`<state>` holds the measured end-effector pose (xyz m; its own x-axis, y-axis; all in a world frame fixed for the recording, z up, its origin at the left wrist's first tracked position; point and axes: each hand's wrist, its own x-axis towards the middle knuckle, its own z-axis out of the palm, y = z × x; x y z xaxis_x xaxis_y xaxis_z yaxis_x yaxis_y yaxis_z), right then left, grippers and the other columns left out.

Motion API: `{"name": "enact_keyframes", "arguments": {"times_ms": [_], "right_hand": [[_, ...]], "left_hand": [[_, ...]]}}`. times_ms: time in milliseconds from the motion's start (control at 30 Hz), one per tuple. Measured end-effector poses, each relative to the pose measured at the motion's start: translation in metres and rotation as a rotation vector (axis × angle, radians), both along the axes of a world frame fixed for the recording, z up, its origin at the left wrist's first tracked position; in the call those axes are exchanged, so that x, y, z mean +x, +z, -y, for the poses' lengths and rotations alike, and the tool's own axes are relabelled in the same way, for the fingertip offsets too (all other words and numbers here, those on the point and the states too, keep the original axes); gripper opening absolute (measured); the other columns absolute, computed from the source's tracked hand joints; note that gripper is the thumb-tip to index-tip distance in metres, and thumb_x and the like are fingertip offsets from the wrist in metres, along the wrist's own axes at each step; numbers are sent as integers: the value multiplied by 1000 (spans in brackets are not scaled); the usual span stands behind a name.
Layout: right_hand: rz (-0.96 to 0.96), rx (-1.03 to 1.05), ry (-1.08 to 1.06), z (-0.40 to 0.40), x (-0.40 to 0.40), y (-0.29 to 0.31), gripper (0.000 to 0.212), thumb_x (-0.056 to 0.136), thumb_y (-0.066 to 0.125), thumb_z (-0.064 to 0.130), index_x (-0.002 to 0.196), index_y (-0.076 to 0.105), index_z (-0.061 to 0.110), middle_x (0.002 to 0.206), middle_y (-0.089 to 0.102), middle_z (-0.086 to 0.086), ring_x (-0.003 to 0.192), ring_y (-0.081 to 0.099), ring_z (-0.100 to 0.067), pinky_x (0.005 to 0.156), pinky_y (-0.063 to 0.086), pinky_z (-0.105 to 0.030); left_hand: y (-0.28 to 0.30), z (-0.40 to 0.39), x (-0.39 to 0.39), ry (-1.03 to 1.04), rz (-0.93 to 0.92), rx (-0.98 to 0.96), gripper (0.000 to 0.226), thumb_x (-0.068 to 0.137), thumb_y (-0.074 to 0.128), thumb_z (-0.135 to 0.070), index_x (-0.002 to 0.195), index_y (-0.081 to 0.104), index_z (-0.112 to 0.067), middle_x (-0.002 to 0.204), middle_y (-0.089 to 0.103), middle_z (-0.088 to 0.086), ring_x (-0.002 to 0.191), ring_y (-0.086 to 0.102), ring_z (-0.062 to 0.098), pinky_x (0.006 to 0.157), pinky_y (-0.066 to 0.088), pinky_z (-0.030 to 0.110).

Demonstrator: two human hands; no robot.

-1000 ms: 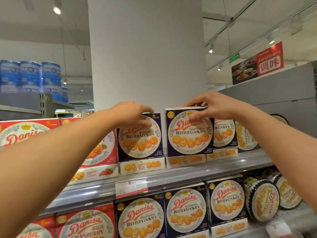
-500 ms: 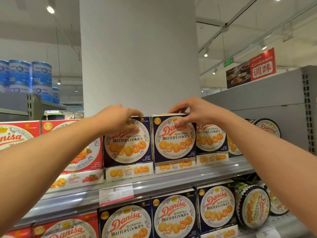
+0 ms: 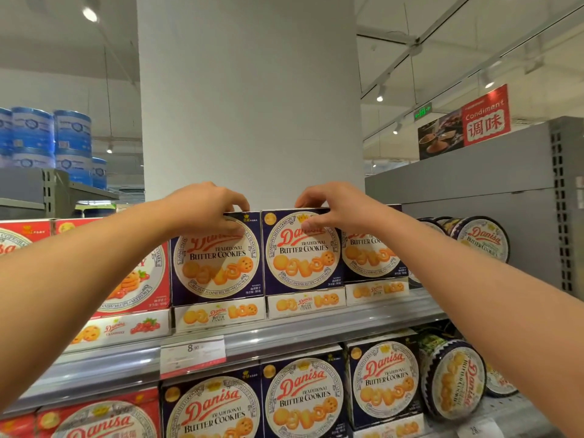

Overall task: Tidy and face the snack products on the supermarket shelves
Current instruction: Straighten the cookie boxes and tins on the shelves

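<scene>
Two hands: raised, frame centre.
Left hand (image 3: 205,205): grips top edge of left blue box (image 3: 218,260).
Right hand (image 3: 331,205): pinches top of middle blue box (image 3: 301,252).
Boxes: touching, upper shelf (image 3: 316,333).

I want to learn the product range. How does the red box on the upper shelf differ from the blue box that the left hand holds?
The red box shows cookies with red fruit; the blue box shows plain butter cookies and reads "Traditional Butter Cookies". The left hand grips the blue box at its top edge; no hand touches the red box, which the forearm partly hides. Both stand upright, facing forward, on flat white boxes.
</scene>
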<state>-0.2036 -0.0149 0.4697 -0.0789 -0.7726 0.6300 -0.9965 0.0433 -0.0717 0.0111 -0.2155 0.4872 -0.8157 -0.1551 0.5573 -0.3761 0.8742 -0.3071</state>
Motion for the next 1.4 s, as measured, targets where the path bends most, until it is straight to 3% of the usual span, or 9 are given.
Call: {"name": "enact_keyframes", "arguments": {"times_ms": [300, 433, 567, 700, 800, 933, 1100, 1400], "right_hand": [[-75, 94, -16, 3, -9, -2, 56, 87, 72, 53, 136, 56, 32, 124, 68, 8, 105, 63, -10, 78, 47, -18], [-129, 145, -39, -6, -14, -1, 56, 95, 61, 51, 147, 48, 34, 138, 62, 7, 113, 55, -9, 79, 38, -14], [-182, 60, -120, -24, -25, 5, 51, 98, 58, 39, 147, 48, 31, 145, 57, 6, 130, 51, -15, 101, 40, -31], [-169, 87, -270, -46, -51, 12, 55, 96, 64, 42, 146, 50, 24, 146, 56, 2, 131, 53, -20, 106, 45, -39], [-97, 121, -294, -51, -70, 7, 55, 94, 66, 44, 143, 53, 23, 140, 61, 0, 125, 59, -22, 99, 50, -36], [36, 94, -193, -54, -86, 5, 36, 93, 69, 39, 127, 61, 31, 115, 67, 10, 105, 66, -14, 73, 49, -18], [70, 105, -135, -57, -88, 7, 35, 91, 71, 39, 125, 62, 33, 116, 68, 12, 103, 64, -6, 82, 53, -24], [-28, 41, -189, -54, -80, -8, 37, 96, 65, 40, 131, 57, 30, 116, 71, 7, 94, 68, -10, 71, 52, -19]], "left_hand": [[-2, -36, -37, -66, -71, 92, 62, 88, 51, -72, 136, 55, -33, 125, 68, -8, 106, 64, 17, 91, 53, 37], [-6, -48, -60, -26, -24, 75, 58, 84, 61, -70, 130, 60, -34, 113, 73, -5, 92, 66, 18, 81, 57, 37], [-8, -45, -67, -5, -53, 40, 58, 81, 66, -70, 127, 61, -35, 111, 74, -6, 90, 65, 16, 77, 56, 35], [-9, -43, -67, 5, -67, 39, 60, 79, 66, -72, 127, 60, -36, 112, 74, -5, 84, 61, 14, 73, 55, 32], [-11, -44, -68, 17, -90, 26, 60, 79, 65, -72, 127, 59, -36, 109, 74, -6, 81, 61, 14, 69, 54, 31], [-15, -44, -67, 39, -112, -9, 62, 80, 61, -75, 128, 58, -36, 109, 73, -5, 89, 65, 16, 71, 55, 33], [-17, -45, -68, 35, -119, -12, 61, 81, 61, -73, 129, 58, -36, 115, 72, -3, 97, 66, 20, 71, 53, 33], [-21, -47, -65, 19, -131, -17, 59, 85, 60, -69, 131, 58, -33, 108, 73, -6, 92, 66, 17, 74, 57, 36]]}}
